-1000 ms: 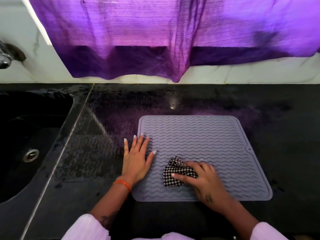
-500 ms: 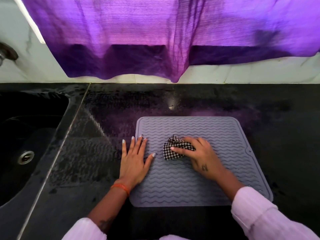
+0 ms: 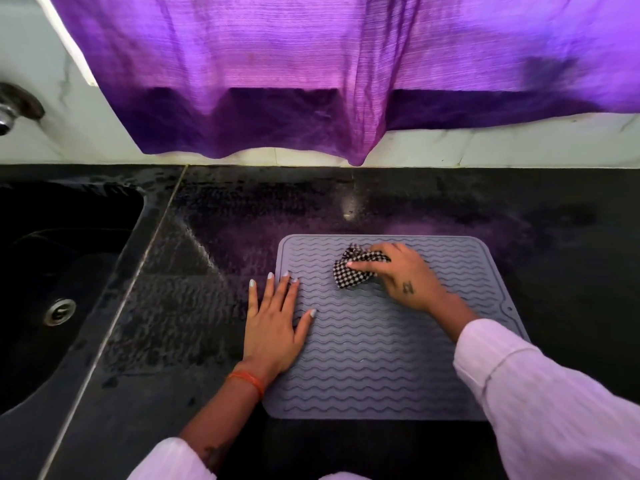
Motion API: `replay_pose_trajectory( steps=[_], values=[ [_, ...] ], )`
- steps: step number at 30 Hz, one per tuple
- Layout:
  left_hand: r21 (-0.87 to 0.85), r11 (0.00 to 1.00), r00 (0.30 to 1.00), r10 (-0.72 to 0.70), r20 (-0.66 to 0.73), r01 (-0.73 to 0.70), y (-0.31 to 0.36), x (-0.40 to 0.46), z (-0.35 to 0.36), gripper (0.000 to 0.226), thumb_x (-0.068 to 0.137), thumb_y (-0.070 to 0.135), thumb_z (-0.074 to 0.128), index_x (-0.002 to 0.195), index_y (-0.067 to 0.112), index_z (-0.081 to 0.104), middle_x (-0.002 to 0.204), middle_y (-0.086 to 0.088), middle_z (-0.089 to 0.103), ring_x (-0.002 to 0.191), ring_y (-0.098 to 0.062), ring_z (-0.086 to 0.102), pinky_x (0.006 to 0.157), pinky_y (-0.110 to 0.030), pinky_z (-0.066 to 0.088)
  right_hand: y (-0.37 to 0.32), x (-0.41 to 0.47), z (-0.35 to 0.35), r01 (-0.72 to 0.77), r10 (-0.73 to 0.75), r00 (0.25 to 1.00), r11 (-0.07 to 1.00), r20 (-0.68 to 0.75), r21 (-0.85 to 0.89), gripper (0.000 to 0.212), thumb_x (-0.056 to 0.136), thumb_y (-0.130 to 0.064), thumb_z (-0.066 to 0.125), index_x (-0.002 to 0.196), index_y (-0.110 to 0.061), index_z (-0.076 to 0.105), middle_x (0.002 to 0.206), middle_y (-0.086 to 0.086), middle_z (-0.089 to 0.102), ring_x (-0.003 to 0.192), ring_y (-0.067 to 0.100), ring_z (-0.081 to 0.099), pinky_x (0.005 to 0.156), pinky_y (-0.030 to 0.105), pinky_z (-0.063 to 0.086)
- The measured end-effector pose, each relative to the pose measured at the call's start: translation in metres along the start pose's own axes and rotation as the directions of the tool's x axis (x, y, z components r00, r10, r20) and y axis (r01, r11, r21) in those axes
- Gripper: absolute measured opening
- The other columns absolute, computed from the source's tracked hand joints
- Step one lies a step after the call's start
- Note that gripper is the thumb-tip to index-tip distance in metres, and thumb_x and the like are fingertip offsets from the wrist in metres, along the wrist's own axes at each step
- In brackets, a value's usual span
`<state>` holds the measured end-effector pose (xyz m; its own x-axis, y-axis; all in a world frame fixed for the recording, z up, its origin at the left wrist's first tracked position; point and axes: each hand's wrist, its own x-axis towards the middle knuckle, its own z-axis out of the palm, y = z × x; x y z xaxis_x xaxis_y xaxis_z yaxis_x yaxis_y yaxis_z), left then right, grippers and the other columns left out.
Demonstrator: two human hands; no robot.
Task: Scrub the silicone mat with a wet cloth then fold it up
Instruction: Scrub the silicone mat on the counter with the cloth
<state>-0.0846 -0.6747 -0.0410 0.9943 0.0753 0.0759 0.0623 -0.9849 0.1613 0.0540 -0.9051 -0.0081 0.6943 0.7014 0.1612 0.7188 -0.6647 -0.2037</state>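
Dark stone counter [image 3: 381,202], wet-looking streaks on it, black sink [image 3: 62,271] at left, purple curtain [image 3: 311,81] hanging over the white wall behind. Grey silicone mat [image 3: 381,358] lies flat on the counter in front of the person, wavy ribs up, all four edges down, not folded at all.

Left hand [image 3: 273,323] lies flat on the mat's left edge, fingers straight and spread, some fingertips over the edge onto the counter. Likely there as an anchor: silicone on a wet counter probably slides under scrubbing, so the palm pins it.

Right hand [image 3: 398,275] is up near the mat's far edge, fingers and thumb curled round a bunched black-and-white checked cloth [image 3: 353,271], pressing it down on the ribs. Cloth is wadded rather than spread, which probably gives a firmer pad and lets pressure get into the grooves. Can't tell from the picture how wet it is.

Judgement: scrub step in progress, far-left part of the mat being worked; the right side and near strip may need passes yet. Fold not begun. Risk: mat creeping away if the left palm lifts.
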Motion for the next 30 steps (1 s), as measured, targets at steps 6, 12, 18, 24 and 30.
replay_pose_trajectory(
  steps=[6, 12, 18, 24, 30],
  values=[
    [-0.001, 1.0, 1.0, -0.002, -0.003, 0.002, 0.0, 0.0, 0.0, 0.076, 0.089, 0.063, 0.003, 0.15, 0.02, 0.019, 0.158, 0.0, 0.015, 0.145, -0.017, -0.006, 0.115, -0.043, -0.02, 0.007, 0.017, 0.013, -0.112, 0.116, 0.993, 0.984, 0.019, -0.137, 0.051, 0.094, -0.018, 0.048, 0.134, -0.049, 0.04, 0.136, 0.011, 0.046, 0.106, 0.031, 0.046, 0.089, 0.04, 0.037],
    [-0.013, 1.0, 1.0, 0.003, -0.02, -0.003, 0.001, -0.001, -0.001, 0.075, 0.09, 0.061, 0.007, 0.149, 0.018, 0.026, 0.156, -0.002, 0.02, 0.146, -0.02, 0.001, 0.115, -0.042, -0.019, 0.027, 0.031, -0.004, -0.045, 0.049, 0.999, 0.986, 0.018, -0.16, 0.055, 0.09, -0.011, 0.055, 0.131, -0.047, 0.047, 0.126, 0.013, 0.053, 0.096, 0.032, 0.051, 0.08, 0.039, 0.04],
    [-0.035, 0.999, 0.999, 0.004, -0.038, -0.005, 0.002, -0.001, -0.001, 0.073, 0.091, 0.06, 0.011, 0.148, 0.017, 0.029, 0.155, -0.003, 0.023, 0.145, -0.021, 0.002, 0.116, -0.044, -0.013, 0.034, 0.023, 0.013, -0.169, 0.19, 0.98, 0.952, 0.058, -0.254, 0.054, 0.098, -0.023, 0.042, 0.138, -0.055, 0.026, 0.145, 0.008, 0.035, 0.114, 0.03, 0.041, 0.092, 0.041, 0.036],
    [-0.017, 1.0, 1.0, 0.003, -0.028, -0.003, 0.0, 0.0, 0.001, 0.074, 0.091, 0.061, 0.008, 0.149, 0.019, 0.024, 0.157, -0.001, 0.018, 0.146, -0.02, -0.001, 0.116, -0.044, -0.016, 0.054, 0.023, 0.004, -0.171, 0.193, 0.979, 0.949, 0.06, -0.264, 0.059, 0.096, -0.015, 0.043, 0.136, -0.056, 0.029, 0.145, 0.007, 0.036, 0.115, 0.03, 0.041, 0.093, 0.041, 0.036],
    [-0.014, 1.0, 0.999, 0.007, -0.033, -0.008, 0.0, 0.0, 0.001, 0.074, 0.09, 0.062, 0.008, 0.149, 0.02, 0.023, 0.157, 0.0, 0.018, 0.145, -0.019, -0.002, 0.115, -0.043, -0.018, 0.058, 0.027, 0.001, -0.194, 0.223, 0.969, 0.955, 0.11, -0.226, 0.059, 0.096, -0.016, 0.04, 0.137, -0.056, 0.025, 0.144, 0.007, 0.035, 0.114, 0.031, 0.04, 0.095, 0.041, 0.037]
  ],
)
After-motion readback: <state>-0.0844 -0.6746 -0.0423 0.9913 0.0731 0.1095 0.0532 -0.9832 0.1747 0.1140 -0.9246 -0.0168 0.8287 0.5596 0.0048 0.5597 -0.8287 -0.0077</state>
